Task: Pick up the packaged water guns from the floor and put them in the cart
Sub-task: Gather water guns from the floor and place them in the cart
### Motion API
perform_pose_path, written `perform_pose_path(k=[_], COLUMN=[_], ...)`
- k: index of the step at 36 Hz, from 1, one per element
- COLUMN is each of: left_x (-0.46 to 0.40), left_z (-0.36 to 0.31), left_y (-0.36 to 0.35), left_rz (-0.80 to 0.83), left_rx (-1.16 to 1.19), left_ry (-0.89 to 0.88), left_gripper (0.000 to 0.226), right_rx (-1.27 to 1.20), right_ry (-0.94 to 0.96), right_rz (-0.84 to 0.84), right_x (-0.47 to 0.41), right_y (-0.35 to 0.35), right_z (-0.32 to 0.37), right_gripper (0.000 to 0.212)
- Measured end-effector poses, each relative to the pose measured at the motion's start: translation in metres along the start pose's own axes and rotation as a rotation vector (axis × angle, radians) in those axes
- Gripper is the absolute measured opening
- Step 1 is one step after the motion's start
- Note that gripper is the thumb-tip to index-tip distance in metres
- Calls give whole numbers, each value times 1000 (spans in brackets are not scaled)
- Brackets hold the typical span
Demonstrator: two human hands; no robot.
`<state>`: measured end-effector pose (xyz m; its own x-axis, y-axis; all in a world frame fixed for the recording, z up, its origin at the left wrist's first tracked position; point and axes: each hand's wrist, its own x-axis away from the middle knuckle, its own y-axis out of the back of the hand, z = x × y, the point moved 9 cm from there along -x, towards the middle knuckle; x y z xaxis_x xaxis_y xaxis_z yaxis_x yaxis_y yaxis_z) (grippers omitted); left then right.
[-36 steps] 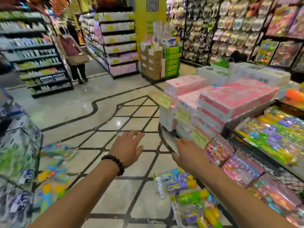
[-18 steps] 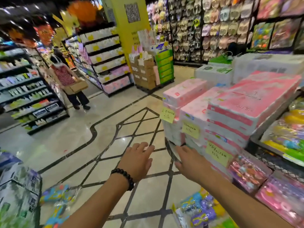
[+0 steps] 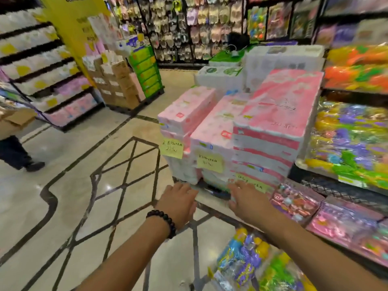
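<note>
Several packaged water guns (image 3: 249, 263) in clear wrappers lie on the tiled floor at the bottom right, under my right forearm. My left hand (image 3: 178, 203), with a dark bead bracelet at the wrist, is stretched forward, palm down, holding nothing. Beside it my right hand (image 3: 247, 201) reaches out flat and empty, close to the foot of the pink tissue stacks. More packaged water guns (image 3: 348, 141) fill the wire cart (image 3: 327, 189) at the right. The picture is blurred by motion.
Stacks of pink tissue packs (image 3: 237, 133) with yellow price notes stand straight ahead. Pink toy packs (image 3: 327, 217) lean along the cart's base. A person (image 3: 14, 139) carrying a cardboard box walks at the left edge. Shelves and a pallet of boxes (image 3: 123, 80) lie beyond.
The view has swung up and to the right. The water guns on the left floor and the stack at the left have left the frame. Both hands stay stretched out and empty.
</note>
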<state>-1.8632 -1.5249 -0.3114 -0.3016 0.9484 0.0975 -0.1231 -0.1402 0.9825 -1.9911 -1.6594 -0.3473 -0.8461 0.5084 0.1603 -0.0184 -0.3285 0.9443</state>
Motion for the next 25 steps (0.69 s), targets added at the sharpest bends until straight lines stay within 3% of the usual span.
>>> perform_pose_path(k=[4,9,14,25], left_x=[-50,-92,-126,-147], left_z=[15,41,48,-3], left_y=[-26,-69,-123,-267], left_rz=[22,50,98,178], left_rx=[23,44,82,69], left_ry=[-149,-311,-471,-601], left_gripper=[29,28,24,30], right_rx=[-4,-55,-89,-202], right_ry=[-166,-391,-578,-801], right_rz=[15,58,93,173], right_x=[-18,-18,-7,7], right_y=[-18,-56,-98,-231], right_z=[-28,-41,-45,-72], right_gripper=[53,41,44,48])
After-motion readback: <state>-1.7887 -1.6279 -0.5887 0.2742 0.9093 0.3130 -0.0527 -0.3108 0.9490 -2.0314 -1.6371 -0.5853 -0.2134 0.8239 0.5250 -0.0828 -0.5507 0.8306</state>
